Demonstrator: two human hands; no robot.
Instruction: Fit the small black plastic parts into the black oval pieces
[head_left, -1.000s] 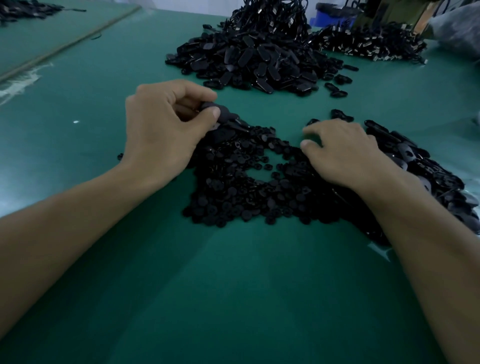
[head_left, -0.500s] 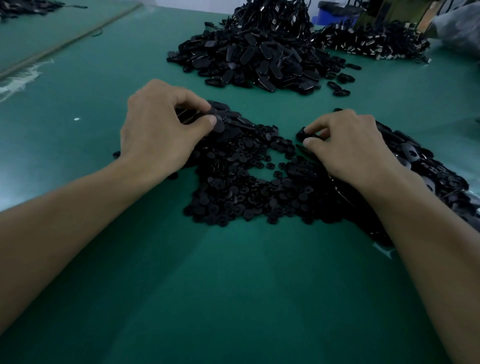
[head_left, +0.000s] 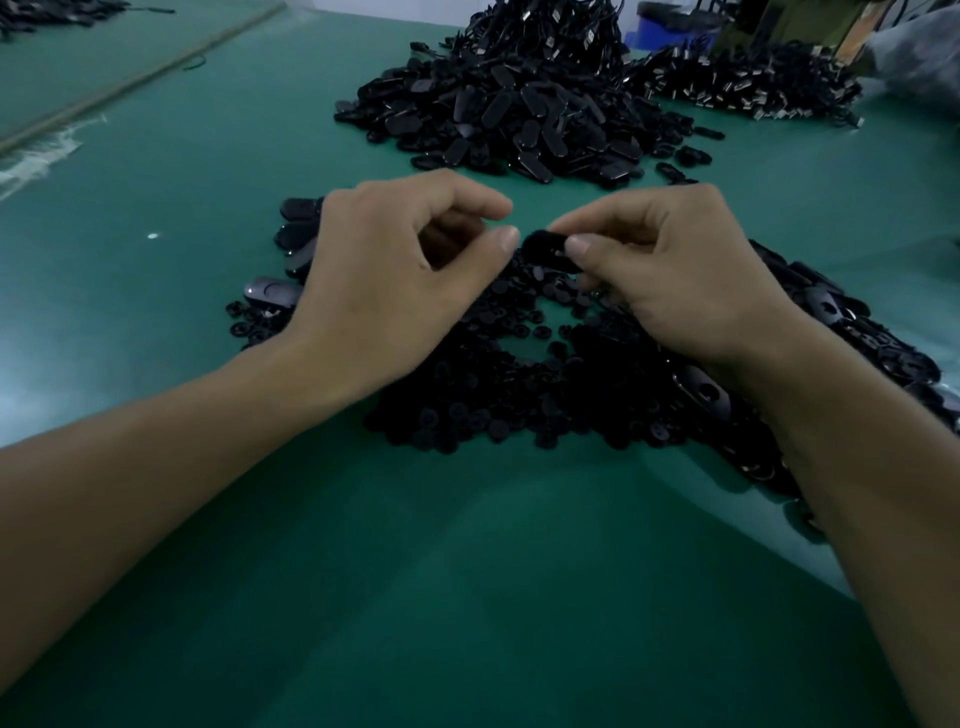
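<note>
In the head view, bare green mat (head_left: 467, 597) lies open behind my wrists, and a narrow strip runs ahead of the fingertips up to the far heap (head_left: 509, 119). My right hand (head_left: 675, 280) pinches a black oval piece (head_left: 545, 249), its long axis crosswise and its free end toward the left thumb. My left hand (head_left: 395, 270) is curled, possibly round a small part; I cannot tell. Half a second ago both hands lay apart on the small parts pile (head_left: 467, 395).

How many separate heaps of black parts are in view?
4: near heap in front, large heap far centre, right heap far right, left heap far left corner. Others may be hidden.
</note>
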